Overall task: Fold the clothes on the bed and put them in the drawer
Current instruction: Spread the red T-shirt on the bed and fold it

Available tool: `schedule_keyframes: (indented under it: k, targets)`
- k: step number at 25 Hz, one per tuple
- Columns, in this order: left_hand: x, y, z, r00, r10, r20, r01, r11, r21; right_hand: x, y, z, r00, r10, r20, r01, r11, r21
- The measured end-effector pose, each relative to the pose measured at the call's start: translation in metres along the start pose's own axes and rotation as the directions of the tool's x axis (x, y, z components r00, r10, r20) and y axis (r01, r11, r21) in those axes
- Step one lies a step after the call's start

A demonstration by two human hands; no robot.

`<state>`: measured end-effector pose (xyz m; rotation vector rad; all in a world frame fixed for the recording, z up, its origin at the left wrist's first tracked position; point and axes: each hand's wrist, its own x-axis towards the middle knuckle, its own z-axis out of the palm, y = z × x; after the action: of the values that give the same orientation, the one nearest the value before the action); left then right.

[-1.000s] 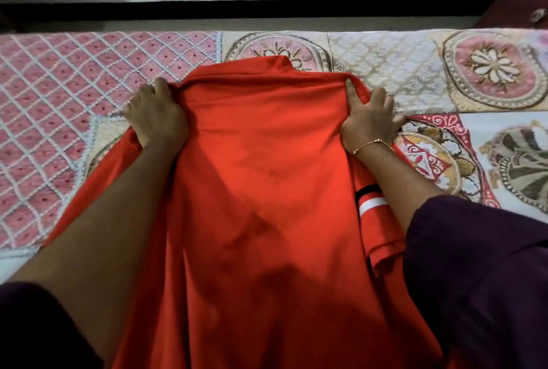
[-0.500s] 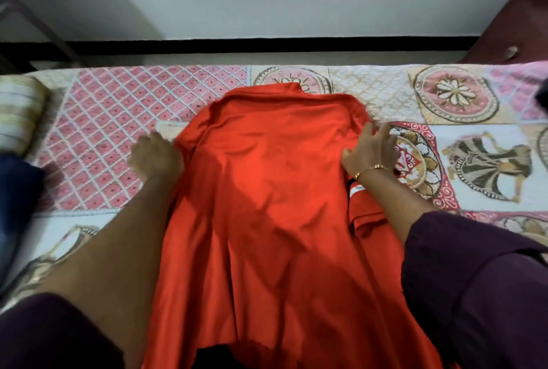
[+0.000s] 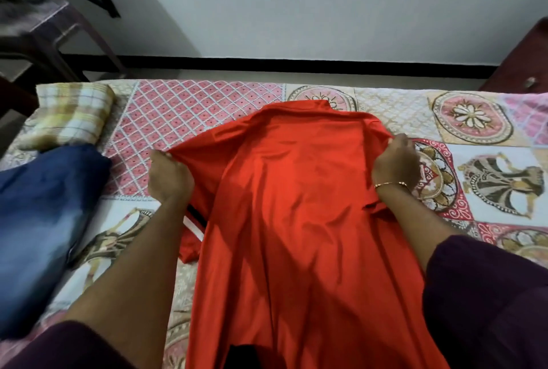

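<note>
A person's left hand [image 3: 169, 177] and right hand [image 3: 394, 162] each gripped a shoulder edge of a red shirt [image 3: 296, 205], fingers curled into the cloth. The shirt lay back-up along the patchwork bedspread [image 3: 474, 146], collar toward the wall, plain red with a black-and-white band on its left sleeve. No writing could be read on it. Blue jeans [image 3: 41, 214] and a folded checked cloth [image 3: 71, 113] lay at left.

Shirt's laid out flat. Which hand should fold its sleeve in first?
Probably the left hand. It grips the red shirt at the shoulder, with the striped sleeve lying exposed just below it. The right hand also grips its shoulder, but that sleeve is mostly hidden.
</note>
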<state>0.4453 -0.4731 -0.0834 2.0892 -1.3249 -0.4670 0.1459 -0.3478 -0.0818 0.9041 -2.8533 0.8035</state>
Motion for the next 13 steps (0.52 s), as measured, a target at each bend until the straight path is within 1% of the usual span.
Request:
schedule_keyframes:
  k: [1,2,3,4,5,6,7,8,9,10,11,12,13]
  targets:
    - [0.000,0.014,-0.008,0.998,-0.034,-0.060,0.028,0.994,-0.103,-0.004,-0.017,-0.002,0.998,-0.062,0.025,0.061,0.998,0.023]
    - [-0.001,0.031,-0.011,0.995,-0.015,-0.098,-0.004,0.982,-0.190,-0.008,-0.033,-0.002,0.986,-0.145,0.077,0.143,0.989,0.035]
    - [-0.007,0.048,-0.010,0.994,0.060,-0.093,-0.080,0.970,-0.229,-0.015,-0.049,0.003,0.960,-0.227,0.161,0.225,0.974,0.034]
    - [-0.019,0.066,-0.006,0.987,0.158,-0.022,-0.158,0.957,-0.242,-0.023,-0.061,0.010,0.920,-0.284,0.269,0.286,0.958,0.033]
    - [-0.036,0.079,0.003,0.963,0.250,0.102,-0.216,0.941,-0.261,-0.032,-0.070,0.017,0.882,-0.288,0.373,0.298,0.954,0.032]
    - [-0.054,0.086,0.015,0.909,0.299,0.291,-0.207,0.929,-0.307,-0.039,-0.075,0.022,0.862,-0.241,0.446,0.254,0.967,0.031]
    - [-0.074,0.087,0.030,0.800,0.294,0.523,-0.121,0.933,-0.339,-0.044,-0.076,0.026,0.866,-0.162,0.473,0.162,0.986,0.043]
    - [-0.091,0.084,0.040,0.669,0.260,0.696,0.018,0.931,-0.365,-0.047,-0.073,0.026,0.881,-0.068,0.468,0.044,0.997,0.062]
    - [-0.105,0.077,0.046,0.592,0.258,0.763,0.109,0.913,-0.393,-0.049,-0.070,0.026,0.899,0.011,0.438,-0.056,0.995,0.088]
    - [-0.113,0.067,0.050,0.629,0.277,0.726,0.113,0.892,-0.438,-0.050,-0.066,0.026,0.911,0.040,0.410,-0.097,0.988,0.119]
    - [-0.115,0.057,0.050,0.722,0.298,0.625,0.017,0.895,-0.446,-0.050,-0.063,0.027,0.921,0.013,0.390,-0.079,0.985,0.153]
    - [-0.110,0.044,0.048,0.794,0.342,0.503,-0.157,0.914,-0.374,-0.051,-0.061,0.030,0.919,-0.056,0.391,-0.020,0.982,0.187]
    - [-0.101,0.030,0.045,0.847,0.371,0.380,-0.301,0.925,-0.231,-0.052,-0.061,0.033,0.905,-0.140,0.403,0.057,0.976,0.210]
